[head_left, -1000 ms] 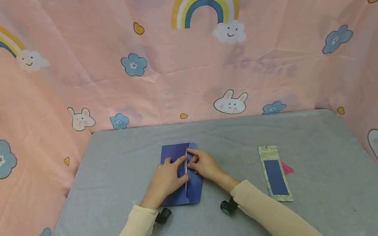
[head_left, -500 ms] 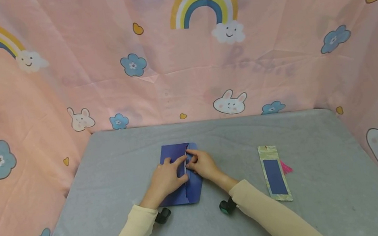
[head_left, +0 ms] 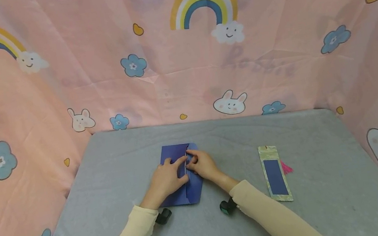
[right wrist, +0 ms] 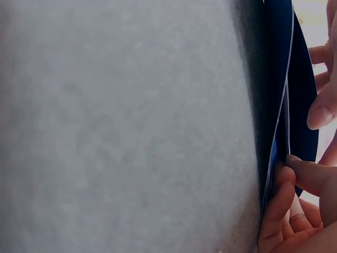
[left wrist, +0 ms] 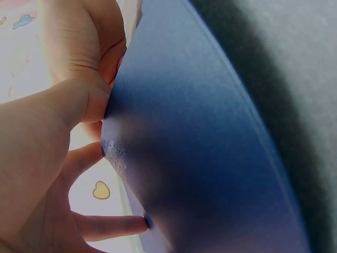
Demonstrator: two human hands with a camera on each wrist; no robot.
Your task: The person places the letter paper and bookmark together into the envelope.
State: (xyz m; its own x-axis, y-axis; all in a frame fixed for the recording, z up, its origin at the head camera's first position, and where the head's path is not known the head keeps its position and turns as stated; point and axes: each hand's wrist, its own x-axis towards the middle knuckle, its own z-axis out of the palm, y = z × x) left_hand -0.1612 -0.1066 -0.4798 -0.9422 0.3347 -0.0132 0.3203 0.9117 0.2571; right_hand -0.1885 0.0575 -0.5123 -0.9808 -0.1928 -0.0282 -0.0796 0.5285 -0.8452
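A blue paper envelope [head_left: 172,152] lies on the table with its flap [head_left: 195,190] spread to the right. My left hand [head_left: 165,178] rests on its body with fingers spread, thumb and index fingertip near the pocket opening. My right hand [head_left: 204,165] is over the flap; its thumb and curled index finger pinch the thin white edge of a card or sheet [right wrist: 287,116] at the opening. Most of that sheet is hidden inside the envelope. In the left wrist view, the envelope [left wrist: 184,126] fills the middle, with fingertips along its edge.
To the right lies a pale green bookmark-like strip [head_left: 269,153] with a dark blue panel and a pink tassel [head_left: 286,167]. The grey cloth-covered table [head_left: 228,136] meets a pink printed curtain [head_left: 170,92] behind. Small black wrist devices [head_left: 163,216] hang beside both cuffs.
The white strip showing along the envelope's opening has become narrower than a second ago. Both hands keep nearly the same place.
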